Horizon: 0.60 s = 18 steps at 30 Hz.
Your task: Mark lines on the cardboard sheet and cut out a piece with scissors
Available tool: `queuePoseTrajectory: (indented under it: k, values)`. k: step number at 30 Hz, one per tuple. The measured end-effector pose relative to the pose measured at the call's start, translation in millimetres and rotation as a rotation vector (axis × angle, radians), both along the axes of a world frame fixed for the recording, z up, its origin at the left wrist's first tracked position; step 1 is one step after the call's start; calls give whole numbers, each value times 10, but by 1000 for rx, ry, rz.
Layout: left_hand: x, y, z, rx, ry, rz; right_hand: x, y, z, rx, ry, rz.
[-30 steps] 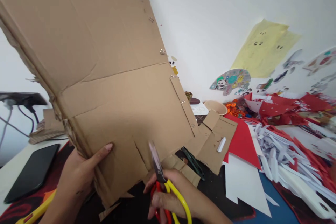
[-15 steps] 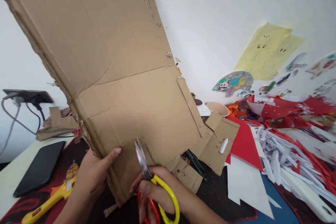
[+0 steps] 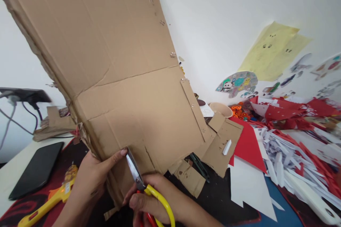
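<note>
A big folded cardboard sheet [image 3: 133, 103] stands tilted in front of me, reaching past the top of the view. My left hand [image 3: 99, 172] grips its lower left edge, thumb on the front face and the other fingers hidden behind. In my right hand [image 3: 151, 197] is a pair of scissors [image 3: 136, 173] with yellow and red handles. Their blades look nearly closed, and the tips lie by my left thumb at the cardboard's face. A short slit runs down the sheet just right of the blades.
At left lie a yellow glue gun [image 3: 50, 202], a black phone [image 3: 37, 170] and a power strip [image 3: 26, 95] with cables. To the right are a dark green cutter [image 3: 199, 168], cardboard scraps [image 3: 223, 142], red paper [image 3: 247, 145], white paper [image 3: 253, 188] and paper strips [image 3: 279, 156].
The scissors have moved left and slightly down, from near the slit to beside my left thumb, and their blades have come closer together. My left hand keeps its hold on the cardboard.
</note>
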State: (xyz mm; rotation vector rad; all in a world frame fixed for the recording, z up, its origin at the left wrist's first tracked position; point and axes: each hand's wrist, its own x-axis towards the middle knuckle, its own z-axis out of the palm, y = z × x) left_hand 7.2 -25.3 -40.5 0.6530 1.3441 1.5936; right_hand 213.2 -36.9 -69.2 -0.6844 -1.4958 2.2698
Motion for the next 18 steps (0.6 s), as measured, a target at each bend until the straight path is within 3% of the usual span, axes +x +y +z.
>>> queuePoseTrajectory:
  k: [13,18]
  values:
    - [-87,22,56,-58,14,51,76,-15,-203,9,43,59]
    - [-32,73,64,-35,-18,100,81,-38,-147,-21,0,-38]
